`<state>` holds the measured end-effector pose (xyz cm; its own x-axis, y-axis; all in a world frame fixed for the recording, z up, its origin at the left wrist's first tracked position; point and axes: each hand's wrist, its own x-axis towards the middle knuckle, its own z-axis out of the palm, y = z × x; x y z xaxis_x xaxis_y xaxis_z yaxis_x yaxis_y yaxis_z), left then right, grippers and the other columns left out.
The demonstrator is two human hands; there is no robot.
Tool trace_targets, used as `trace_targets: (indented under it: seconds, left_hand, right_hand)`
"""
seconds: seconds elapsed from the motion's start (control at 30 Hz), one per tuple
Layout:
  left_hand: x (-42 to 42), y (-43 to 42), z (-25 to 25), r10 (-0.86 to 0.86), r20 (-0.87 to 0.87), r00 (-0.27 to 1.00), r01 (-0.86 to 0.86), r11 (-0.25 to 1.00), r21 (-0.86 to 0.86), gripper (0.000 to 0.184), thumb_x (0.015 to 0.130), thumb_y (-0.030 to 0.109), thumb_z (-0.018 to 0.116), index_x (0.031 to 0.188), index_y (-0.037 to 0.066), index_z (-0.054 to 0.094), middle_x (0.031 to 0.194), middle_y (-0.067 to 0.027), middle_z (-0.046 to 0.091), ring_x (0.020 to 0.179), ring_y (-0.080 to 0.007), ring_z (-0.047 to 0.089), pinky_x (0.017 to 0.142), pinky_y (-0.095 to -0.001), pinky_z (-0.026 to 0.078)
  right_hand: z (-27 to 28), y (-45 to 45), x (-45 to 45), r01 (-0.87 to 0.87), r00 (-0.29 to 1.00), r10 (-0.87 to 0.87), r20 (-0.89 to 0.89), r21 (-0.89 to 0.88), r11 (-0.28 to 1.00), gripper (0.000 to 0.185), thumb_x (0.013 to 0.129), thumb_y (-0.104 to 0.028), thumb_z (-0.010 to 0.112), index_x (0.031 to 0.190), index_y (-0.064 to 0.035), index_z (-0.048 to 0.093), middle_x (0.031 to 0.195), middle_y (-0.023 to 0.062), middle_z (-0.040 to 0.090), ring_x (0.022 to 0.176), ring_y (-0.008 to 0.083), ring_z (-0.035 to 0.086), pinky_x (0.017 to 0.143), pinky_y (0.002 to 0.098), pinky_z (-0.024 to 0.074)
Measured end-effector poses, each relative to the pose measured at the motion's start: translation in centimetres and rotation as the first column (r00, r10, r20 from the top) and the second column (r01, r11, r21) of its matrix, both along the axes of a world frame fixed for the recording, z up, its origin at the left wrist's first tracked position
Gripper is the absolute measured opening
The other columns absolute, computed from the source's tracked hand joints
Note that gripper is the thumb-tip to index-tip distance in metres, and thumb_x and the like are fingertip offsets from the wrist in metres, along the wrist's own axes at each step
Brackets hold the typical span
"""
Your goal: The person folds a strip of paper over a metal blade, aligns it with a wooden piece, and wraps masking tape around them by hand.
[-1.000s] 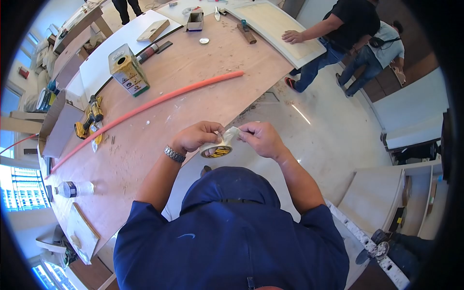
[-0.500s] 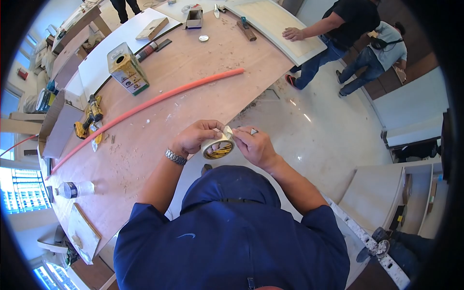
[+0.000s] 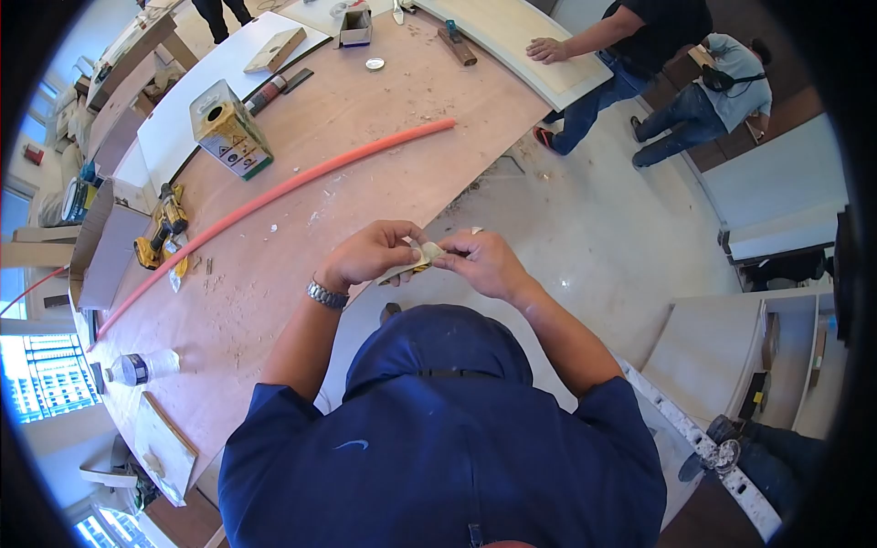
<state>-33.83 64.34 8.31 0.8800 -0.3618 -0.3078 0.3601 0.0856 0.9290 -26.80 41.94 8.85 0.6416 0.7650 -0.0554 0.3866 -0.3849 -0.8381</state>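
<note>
A roll of pale masking tape is gripped by my left hand, with the thumb over its side and a watch on the wrist. Tilted, the roll shows only a little of its yellow and black inner core. My right hand, with a ring on one finger, pinches the tape's loose end at the roll's right side. Both hands are close together in front of my chest, by the edge of the plywood table. An orange-red tube lies across the table beyond them.
On the table are a metal can, a yellow drill, a plastic bottle, a hand plane and wood shavings. A person at the far right rests a hand on a pale panel. Another person stands behind.
The tape roll has turned in my left hand, so its open core no longer faces me. My right hand has stayed at the tape end, its fingers shifted slightly.
</note>
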Motion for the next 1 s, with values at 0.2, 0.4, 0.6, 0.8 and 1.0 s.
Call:
trace_targets:
  seconds: [0.2,0.4,0.6,0.8,1.0]
  left_hand:
    - [0.2,0.2,0.0,-0.056,0.042,0.998,0.049,0.987,0.153,0.025,0.096,0.008,0.055,0.119,-0.002,0.058,0.075,-0.0045,0.065,0.062,-0.0098,0.061,0.057,-0.0249,0.049]
    - [-0.4,-1.1,-0.5,0.068,0.057,0.996,-0.074,0.992,0.101,0.033,0.094,0.011,0.056,0.125,-0.002,0.056,0.071,-0.0017,0.063,0.06,-0.0081,0.06,0.056,-0.0241,0.046]
    - [-0.4,-1.0,-0.4,0.096,0.041,0.995,-0.1,0.988,0.114,0.037,0.096,0.008,0.055,0.131,-0.003,0.051,0.077,-0.004,0.065,0.065,-0.0106,0.062,0.061,-0.026,0.051]
    - [-0.5,-1.8,0.0,0.158,0.063,0.985,-0.164,0.981,0.104,0.038,0.095,0.008,0.055,0.131,-0.003,0.051,0.077,-0.0054,0.066,0.066,-0.0111,0.064,0.063,-0.0265,0.052]
    - [-0.4,-1.4,-0.7,0.185,0.079,0.98,-0.197,0.962,0.187,0.037,0.095,0.011,0.057,0.129,-0.003,0.053,0.075,-0.0053,0.066,0.065,-0.0106,0.063,0.062,-0.0262,0.052]
  right_hand:
    - [-0.5,0.4,0.0,0.116,0.988,-0.117,0.104,0.017,0.993,0.015,0.084,-0.021,0.071,0.088,-0.0071,0.073,0.075,0.0105,0.066,0.069,0.0269,0.062,0.062,0.0363,0.0474]
    - [-0.5,0.7,0.2,0.238,0.949,-0.232,0.215,-0.002,0.971,0.016,0.084,-0.024,0.069,0.084,-0.0088,0.073,0.077,0.0105,0.068,0.072,0.0301,0.066,0.063,0.0396,0.0494]
    - [-0.5,0.6,0.0,0.246,0.925,-0.243,0.291,0.028,0.969,0.018,0.086,-0.025,0.068,0.084,-0.008,0.072,0.076,0.0121,0.067,0.068,0.0319,0.066,0.059,0.0417,0.0488]
    - [-0.8,1.0,-0.2,0.254,0.931,-0.255,0.26,0.037,0.966,0.02,0.088,-0.025,0.067,0.092,-0.0063,0.07,0.076,0.0148,0.067,0.068,0.0324,0.066,0.06,0.0413,0.0497]
    - [-1.6,0.8,0.1,0.243,0.953,-0.236,-0.19,0.01,0.97,0.022,0.091,-0.018,0.063,0.103,-0.0003,0.068,0.08,0.0077,0.069,0.069,0.0139,0.064,0.062,0.029,0.051]
